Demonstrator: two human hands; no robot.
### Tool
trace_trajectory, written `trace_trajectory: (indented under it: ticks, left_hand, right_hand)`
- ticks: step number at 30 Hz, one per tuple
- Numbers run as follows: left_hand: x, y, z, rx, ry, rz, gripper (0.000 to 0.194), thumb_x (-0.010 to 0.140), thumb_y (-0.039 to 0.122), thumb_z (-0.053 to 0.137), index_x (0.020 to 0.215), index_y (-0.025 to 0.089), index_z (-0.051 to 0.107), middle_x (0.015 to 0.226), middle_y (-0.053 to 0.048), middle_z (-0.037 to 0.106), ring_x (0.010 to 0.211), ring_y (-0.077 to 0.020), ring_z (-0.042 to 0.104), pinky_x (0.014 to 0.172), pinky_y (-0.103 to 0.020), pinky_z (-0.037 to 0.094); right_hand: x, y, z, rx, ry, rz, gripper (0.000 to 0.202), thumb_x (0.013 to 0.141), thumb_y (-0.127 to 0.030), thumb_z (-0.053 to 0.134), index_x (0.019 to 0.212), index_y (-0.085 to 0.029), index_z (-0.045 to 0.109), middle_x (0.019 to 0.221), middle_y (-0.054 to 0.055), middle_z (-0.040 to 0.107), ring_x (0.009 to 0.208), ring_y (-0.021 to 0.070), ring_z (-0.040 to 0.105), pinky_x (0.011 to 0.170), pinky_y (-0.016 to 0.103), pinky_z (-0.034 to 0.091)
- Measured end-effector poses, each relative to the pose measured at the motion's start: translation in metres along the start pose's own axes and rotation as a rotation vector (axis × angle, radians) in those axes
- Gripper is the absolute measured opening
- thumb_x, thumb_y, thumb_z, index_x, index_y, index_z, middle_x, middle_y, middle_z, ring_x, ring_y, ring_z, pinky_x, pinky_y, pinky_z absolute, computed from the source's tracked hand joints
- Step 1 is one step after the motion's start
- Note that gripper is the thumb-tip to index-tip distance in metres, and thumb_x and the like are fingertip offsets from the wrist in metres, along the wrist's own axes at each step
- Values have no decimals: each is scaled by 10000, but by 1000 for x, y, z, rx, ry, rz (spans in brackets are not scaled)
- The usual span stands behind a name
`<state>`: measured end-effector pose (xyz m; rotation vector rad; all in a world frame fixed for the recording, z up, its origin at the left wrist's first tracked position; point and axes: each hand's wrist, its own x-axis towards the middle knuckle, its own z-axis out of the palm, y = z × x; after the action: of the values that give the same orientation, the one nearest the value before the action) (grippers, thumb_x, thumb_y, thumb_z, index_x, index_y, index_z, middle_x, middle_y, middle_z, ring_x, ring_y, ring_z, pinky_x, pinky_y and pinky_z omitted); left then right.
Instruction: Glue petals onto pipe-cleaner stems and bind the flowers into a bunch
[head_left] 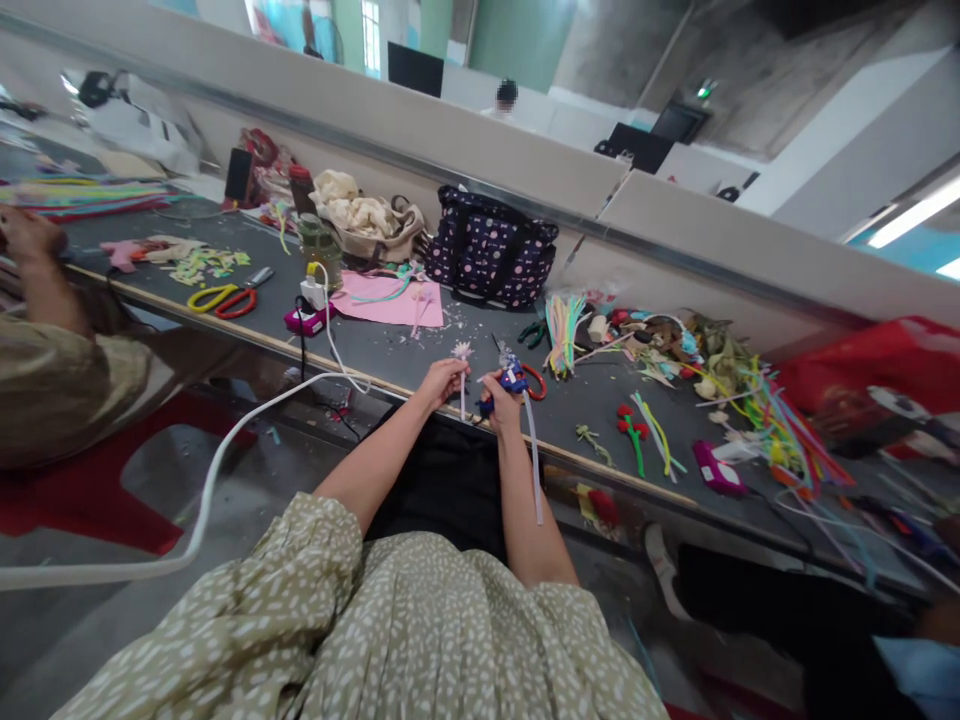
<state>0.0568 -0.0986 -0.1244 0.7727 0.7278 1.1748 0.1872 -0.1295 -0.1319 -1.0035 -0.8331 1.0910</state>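
Note:
My left hand [444,382] pinches a small pale pink flower [461,350] by its stem, just over the table's front edge. The stem, a pale fuzzy strip, hangs below my fingers. Close by on the right, my right hand [501,398] is wrapped round a blue tool that looks like a glue gun [514,374]. From its rear a long whitish stick [534,455] hangs down past my forearm. Its tip points toward the flower; whether they touch I cannot tell. A red handle loop [535,380], perhaps of scissors, lies behind the tool.
On the dark table [465,330] lie a pink sheet [386,303], a bundle of pastel pipe cleaners [564,335], red-and-yellow-handled scissors [225,298] and a red flower [631,430]. A patterned bag [491,245] stands behind. A white cable [217,470] crosses at left. Other people sit either side.

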Motion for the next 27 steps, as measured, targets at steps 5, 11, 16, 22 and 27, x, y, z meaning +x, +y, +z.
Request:
trace_trajectory:
  ticks: [5, 11, 16, 22, 27]
  left_hand:
    - [-1, 1, -4, 4, -53, -27, 224, 679, 282, 762, 685, 90, 647, 493, 20, 487, 377, -25, 336, 394, -171, 256]
    - [1, -5, -7, 9, -50, -8, 264, 670, 323, 765, 779, 106, 663, 497, 42, 476, 368, -14, 294, 395, -167, 200]
    - [1, -7, -4, 24, -16, 16, 216, 690, 317, 723, 723, 122, 635, 474, 48, 459, 348, -17, 262, 383, -180, 176]
    - [3, -7, 0, 39, 32, 37, 177, 693, 286, 695, 699, 126, 619, 463, 48, 462, 341, -21, 270, 370, -179, 169]
    - [2, -6, 1, 58, 33, 43, 203, 689, 304, 709, 694, 124, 614, 468, 41, 477, 349, -22, 300, 370, -168, 183]
  right_hand:
    - [-15, -2, -6, -36, -208, 58, 296, 607, -351, 744, 761, -210, 534, 595, -78, 535, 407, 51, 421, 407, 203, 364]
    - [-16, 0, -10, -78, -280, 62, 257, 668, -358, 730, 786, -211, 555, 536, -88, 502, 413, 56, 409, 418, 193, 353]
    - [-18, -2, -12, -106, -325, 66, 271, 680, -396, 721, 770, -212, 545, 469, -94, 458, 399, 65, 381, 411, 199, 326]
    - [-20, -6, -10, -139, -351, 64, 321, 687, -445, 725, 819, -216, 542, 455, -98, 453, 397, 71, 389, 421, 201, 333]
    - [-18, -4, -6, -155, -251, 40, 398, 635, -490, 754, 807, -209, 530, 456, -107, 443, 373, 67, 384, 399, 206, 343]
